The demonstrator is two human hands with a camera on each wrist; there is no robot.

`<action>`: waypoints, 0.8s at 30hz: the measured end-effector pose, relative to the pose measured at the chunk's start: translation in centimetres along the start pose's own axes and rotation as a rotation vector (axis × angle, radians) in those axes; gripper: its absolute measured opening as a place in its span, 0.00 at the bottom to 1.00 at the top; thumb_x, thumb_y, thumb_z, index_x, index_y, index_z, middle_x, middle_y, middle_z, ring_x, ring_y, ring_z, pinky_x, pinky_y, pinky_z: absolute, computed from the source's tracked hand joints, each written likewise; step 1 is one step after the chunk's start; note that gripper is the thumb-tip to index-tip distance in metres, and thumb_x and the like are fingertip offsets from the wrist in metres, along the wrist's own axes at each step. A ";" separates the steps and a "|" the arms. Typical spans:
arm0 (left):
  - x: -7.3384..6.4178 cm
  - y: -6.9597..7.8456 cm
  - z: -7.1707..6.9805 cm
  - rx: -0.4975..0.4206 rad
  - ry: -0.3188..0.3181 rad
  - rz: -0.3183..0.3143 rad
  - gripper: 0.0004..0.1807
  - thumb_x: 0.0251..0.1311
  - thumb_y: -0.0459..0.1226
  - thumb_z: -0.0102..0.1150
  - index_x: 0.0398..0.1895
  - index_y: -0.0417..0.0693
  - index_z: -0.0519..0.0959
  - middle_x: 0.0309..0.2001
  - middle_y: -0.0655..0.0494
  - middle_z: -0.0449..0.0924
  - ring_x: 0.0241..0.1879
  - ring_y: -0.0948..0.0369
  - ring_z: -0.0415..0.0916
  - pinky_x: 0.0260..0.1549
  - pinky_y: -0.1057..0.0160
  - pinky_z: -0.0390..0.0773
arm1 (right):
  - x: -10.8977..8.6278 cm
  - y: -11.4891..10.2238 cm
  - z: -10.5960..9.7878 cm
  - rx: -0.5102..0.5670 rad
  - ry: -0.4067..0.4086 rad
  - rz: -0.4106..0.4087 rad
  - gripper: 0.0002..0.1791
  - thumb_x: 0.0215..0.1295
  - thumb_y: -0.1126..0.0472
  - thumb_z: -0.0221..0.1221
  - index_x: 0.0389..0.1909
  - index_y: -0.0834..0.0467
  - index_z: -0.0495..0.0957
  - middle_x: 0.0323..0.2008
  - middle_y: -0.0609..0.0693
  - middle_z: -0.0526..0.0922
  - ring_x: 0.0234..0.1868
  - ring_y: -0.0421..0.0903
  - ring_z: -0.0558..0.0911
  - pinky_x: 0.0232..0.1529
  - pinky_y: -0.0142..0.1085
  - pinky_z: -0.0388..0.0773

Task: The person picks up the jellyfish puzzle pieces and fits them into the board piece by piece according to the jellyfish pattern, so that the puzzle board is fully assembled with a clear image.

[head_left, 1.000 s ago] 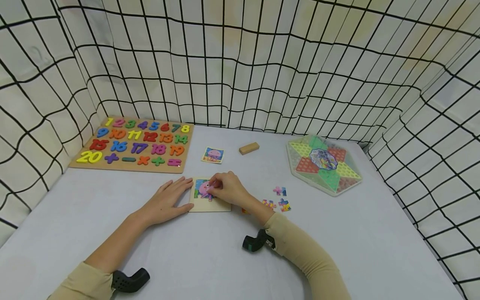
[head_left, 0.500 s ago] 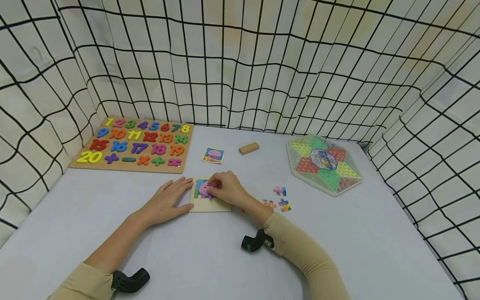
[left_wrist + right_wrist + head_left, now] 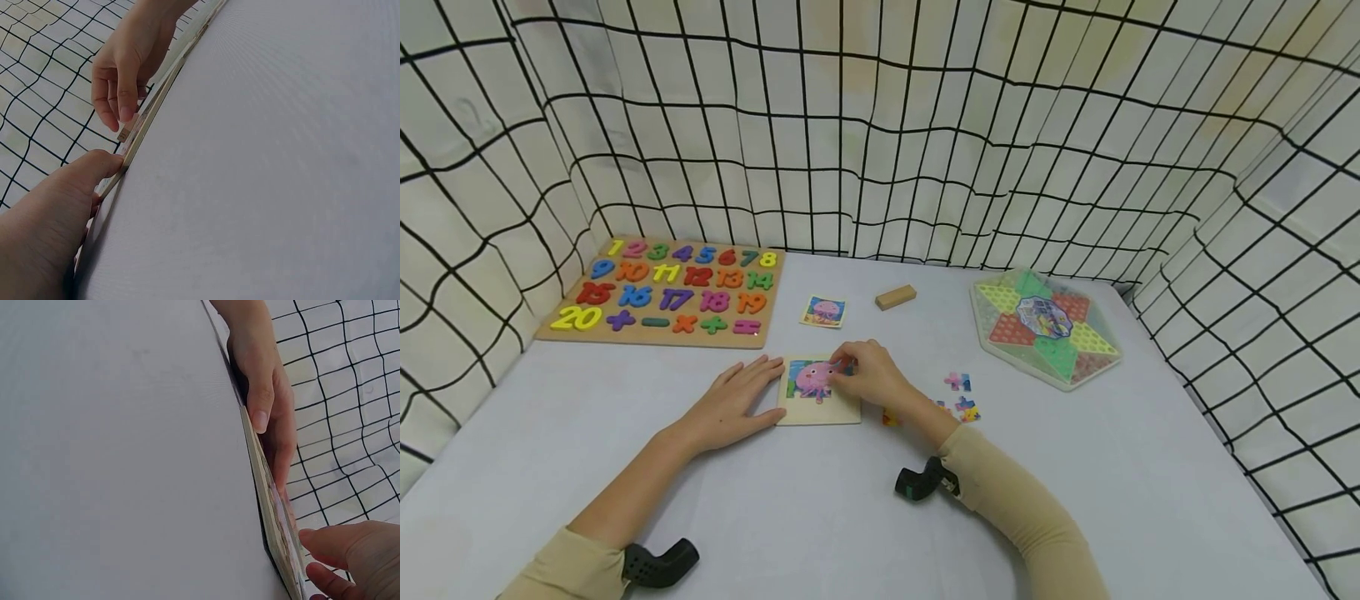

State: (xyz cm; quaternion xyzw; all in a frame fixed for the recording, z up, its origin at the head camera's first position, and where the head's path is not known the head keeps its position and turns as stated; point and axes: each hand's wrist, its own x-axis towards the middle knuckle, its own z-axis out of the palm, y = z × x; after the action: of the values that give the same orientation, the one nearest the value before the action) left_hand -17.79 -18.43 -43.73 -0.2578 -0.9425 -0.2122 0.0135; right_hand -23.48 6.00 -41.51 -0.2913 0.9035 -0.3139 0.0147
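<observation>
A small wooden puzzle board (image 3: 817,414) lies on the white table, a pink octopus picture (image 3: 812,379) partly assembled in it. My left hand (image 3: 733,404) rests at its left side, fingers extended near the upper corner and thumb at the lower one. In the left wrist view, the thumb (image 3: 103,164) touches the board's edge. My right hand (image 3: 872,379) is over the picture's right part, hiding some of it. Its thumb (image 3: 325,542) and fingers are parted close over the board in the right wrist view, with no piece visible between them.
Several loose jigsaw pieces (image 3: 967,408) lie to the right, partly behind the right forearm. Behind the board are an octopus picture card (image 3: 824,312) and a wooden block (image 3: 896,297). A number board (image 3: 655,333) stands back left, a hexagonal star-patterned box (image 3: 1047,333) back right. Black netting surrounds the table.
My right hand has shifted right from the octopus's middle, its thumb and fingers parting and more of the pink picture showing. The left hand stays at the board's left side.
</observation>
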 end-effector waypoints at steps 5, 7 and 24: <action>0.0 0.0 0.0 -0.006 -0.014 -0.011 0.40 0.58 0.56 0.52 0.67 0.40 0.59 0.68 0.46 0.55 0.69 0.49 0.44 0.64 0.46 0.40 | -0.4 0.8 -0.5 0.009 -0.002 0.013 0.11 0.55 0.58 0.64 0.39 0.57 0.80 0.30 0.46 0.79 0.35 0.42 0.71 0.38 0.32 0.68; 0.0 0.0 0.0 -0.010 -0.016 -0.010 0.41 0.58 0.56 0.52 0.67 0.40 0.59 0.68 0.46 0.55 0.69 0.49 0.44 0.64 0.46 0.40 | -0.5 1.2 -0.7 0.015 -0.005 0.028 0.12 0.55 0.58 0.64 0.40 0.57 0.79 0.31 0.46 0.79 0.37 0.42 0.72 0.40 0.33 0.70; 0.0 -0.2 0.1 -0.014 -0.008 -0.005 0.41 0.57 0.56 0.52 0.67 0.40 0.59 0.68 0.46 0.55 0.69 0.50 0.44 0.64 0.46 0.40 | -2.5 3.7 -3.3 -0.026 0.028 0.162 0.18 0.55 0.58 0.64 0.47 0.57 0.78 0.41 0.49 0.80 0.46 0.46 0.74 0.48 0.40 0.72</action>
State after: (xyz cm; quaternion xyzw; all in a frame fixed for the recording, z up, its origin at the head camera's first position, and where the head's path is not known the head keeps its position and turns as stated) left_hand -17.88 -18.53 -43.94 -0.2562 -0.9418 -0.2176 0.0073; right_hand -23.97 11.48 -41.40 -0.2130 0.9283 -0.3038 0.0236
